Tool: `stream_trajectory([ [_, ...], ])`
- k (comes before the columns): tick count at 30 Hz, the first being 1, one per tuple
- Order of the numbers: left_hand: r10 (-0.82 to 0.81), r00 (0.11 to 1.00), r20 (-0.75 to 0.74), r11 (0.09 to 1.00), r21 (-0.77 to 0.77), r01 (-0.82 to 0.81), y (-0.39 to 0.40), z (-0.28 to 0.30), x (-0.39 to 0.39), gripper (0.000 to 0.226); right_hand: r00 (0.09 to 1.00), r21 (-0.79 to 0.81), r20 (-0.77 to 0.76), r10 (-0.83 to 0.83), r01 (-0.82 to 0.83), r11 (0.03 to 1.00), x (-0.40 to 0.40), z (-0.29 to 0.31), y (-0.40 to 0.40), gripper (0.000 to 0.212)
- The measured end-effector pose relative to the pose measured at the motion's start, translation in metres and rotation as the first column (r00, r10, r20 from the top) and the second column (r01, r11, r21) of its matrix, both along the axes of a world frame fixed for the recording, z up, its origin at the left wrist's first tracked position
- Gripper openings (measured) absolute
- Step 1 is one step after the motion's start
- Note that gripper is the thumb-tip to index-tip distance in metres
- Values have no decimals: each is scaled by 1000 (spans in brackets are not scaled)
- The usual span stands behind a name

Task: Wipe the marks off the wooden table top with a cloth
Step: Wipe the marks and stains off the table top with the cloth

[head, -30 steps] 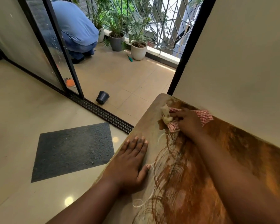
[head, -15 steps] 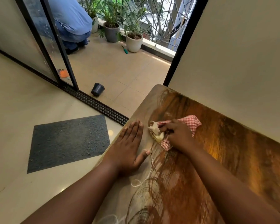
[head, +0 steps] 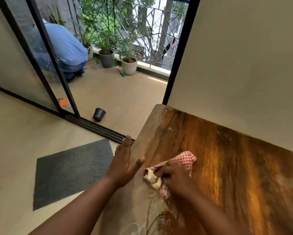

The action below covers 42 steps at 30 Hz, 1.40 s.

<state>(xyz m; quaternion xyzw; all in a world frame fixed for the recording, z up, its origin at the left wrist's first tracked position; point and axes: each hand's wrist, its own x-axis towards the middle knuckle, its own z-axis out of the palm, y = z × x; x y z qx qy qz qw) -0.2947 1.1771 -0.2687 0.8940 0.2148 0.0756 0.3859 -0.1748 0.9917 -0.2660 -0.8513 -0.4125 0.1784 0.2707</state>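
right hand (head: 175,178) gripping checked cloth (head: 184,160) near table (head: 227,158) edge, left hand (head: 122,164) spread flat

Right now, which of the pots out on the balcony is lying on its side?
The small black pot near the sliding door track, tipped over and without a plant. The grey pot and the white pot stand upright, holding plants.

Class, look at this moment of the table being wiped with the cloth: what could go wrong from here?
1. The right hand wipes the cloth near the table top's left edge, so a stroke might run off it.
2. The left hand is open at that edge; it may give little bracing.
3. Pale marks nearer the camera could be missed.
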Motion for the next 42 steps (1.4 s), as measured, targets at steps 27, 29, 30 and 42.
stream_trajectory([
  [27, -331, 897, -293, 879, 249, 406, -22, -9, -47, 98, 997, -83, -59, -55, 50, 995, -105, 3, -64, 43],
  [29, -331, 897, -293, 876, 257, 408, -17, -9, -49, 102, 992, -67, -95, -80, 74, 995, -95, 9, -85, 47],
  [30, -333, 896, -296, 874, 261, 411, -15, -10, -51, 104, 985, -71, -87, -146, 140, 988, -85, 11, -87, 49],
  [42, -357, 884, -301, 883, 199, 424, -3, -9, -84, 105, 984, -91, -125, -123, 112, 990, -186, -3, -85, 46],
])
